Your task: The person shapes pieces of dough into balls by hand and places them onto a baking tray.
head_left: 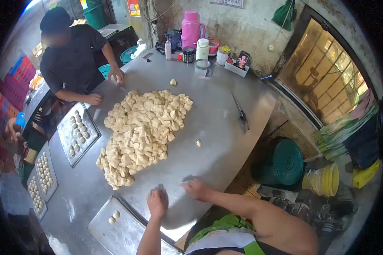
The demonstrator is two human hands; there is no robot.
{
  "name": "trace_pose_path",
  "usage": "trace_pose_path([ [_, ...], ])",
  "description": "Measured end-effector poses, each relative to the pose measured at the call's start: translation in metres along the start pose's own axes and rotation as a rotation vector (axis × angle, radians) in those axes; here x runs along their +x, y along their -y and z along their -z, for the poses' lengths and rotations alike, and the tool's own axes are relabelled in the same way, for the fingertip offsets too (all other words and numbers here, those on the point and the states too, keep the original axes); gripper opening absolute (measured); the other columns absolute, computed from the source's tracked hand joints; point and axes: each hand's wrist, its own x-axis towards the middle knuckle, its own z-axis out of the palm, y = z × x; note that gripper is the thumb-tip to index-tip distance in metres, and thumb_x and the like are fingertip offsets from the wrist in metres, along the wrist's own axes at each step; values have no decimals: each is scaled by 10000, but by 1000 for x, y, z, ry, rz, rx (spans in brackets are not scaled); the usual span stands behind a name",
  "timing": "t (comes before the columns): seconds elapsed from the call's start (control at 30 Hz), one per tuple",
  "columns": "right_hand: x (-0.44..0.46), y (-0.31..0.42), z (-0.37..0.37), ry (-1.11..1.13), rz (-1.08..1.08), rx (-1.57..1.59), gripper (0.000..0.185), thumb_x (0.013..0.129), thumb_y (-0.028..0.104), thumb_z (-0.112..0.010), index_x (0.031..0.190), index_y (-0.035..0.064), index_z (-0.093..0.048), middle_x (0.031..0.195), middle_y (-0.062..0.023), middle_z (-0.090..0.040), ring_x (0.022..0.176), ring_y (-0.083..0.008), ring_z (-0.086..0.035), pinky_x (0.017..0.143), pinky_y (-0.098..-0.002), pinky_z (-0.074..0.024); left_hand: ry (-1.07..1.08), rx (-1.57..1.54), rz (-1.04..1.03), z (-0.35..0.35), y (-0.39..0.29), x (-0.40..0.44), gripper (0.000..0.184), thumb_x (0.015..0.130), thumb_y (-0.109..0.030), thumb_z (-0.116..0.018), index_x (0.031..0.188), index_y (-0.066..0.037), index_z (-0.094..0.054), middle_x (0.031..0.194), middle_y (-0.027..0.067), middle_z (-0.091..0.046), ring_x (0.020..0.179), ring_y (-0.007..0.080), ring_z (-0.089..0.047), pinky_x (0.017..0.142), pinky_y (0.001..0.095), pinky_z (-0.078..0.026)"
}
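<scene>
My left hand (pixel 157 203) rests palm down on the metal table (pixel 217 165), close to the front tray. Its fingers are curled under, and whatever is beneath them is hidden. To its right, my right hand (pixel 196 189) is also cupped low on the tabletop, fingers bent in, its underside out of sight. Beyond both hands lies a large heap of cut dough pieces (pixel 144 131). Two round dough balls (pixel 114 217) sit on the near metal tray (pixel 100 231), left of my left hand. Single dough pieces lie apart at the right (pixel 198 143) and at the back.
A co-worker (pixel 74 55) stands across the table, hands at its edge, beside a tray (pixel 72 159) of dough balls. More trays line the left. A long knife-like tool (pixel 241 111) lies at right. A pink flask (pixel 191 32) and jars stand against the wall.
</scene>
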Motion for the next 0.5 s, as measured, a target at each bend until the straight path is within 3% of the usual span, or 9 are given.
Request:
trace_pose_path([
  [0.07,-22,-25,-1,47,23,-10,376,955,182,-555,1313,85,-617,918,-77,-674,864,-269,-646,871,-497,-506,-29,68,-56,0,15,-14,97,894,-169,-656,947,-110,-600,906,106,-609,901,336,-574,816,489,-436],
  [0.17,41,-44,13,-49,-17,-105,321,961,169,-540,1257,79,-626,956,-106,-684,911,-303,-646,897,-481,-513,-57,187,-175,-9,38,-4,109,904,-190,-647,964,-111,-602,944,110,-617,930,343,-574,821,495,-436],
  [0.23,95,-24,19,55,-326,-29,288,970,164,-508,1222,69,-610,1006,-139,-691,914,-343,-640,885,-468,-514,-60,218,-55,-10,26,23,131,914,-206,-631,988,-104,-595,1003,125,-622,971,361,-569,834,503,-436],
  [0.37,128,-12,-20,184,-393,34,273,976,162,-470,1202,59,-585,1075,-173,-683,928,-374,-625,883,-472,-503,-39,125,229,-24,6,42,163,902,-182,-620,1037,-93,-597,1057,145,-632,999,388,-565,873,507,-430],
  [0.5,62,16,24,182,-273,181,369,956,143,-501,1311,64,-563,1084,-176,-683,932,-354,-624,862,-475,-491,93,35,203,-8,-2,-10,188,908,-181,-603,1070,-85,-603,1086,151,-637,1008,384,-565,894,508,-425],
])
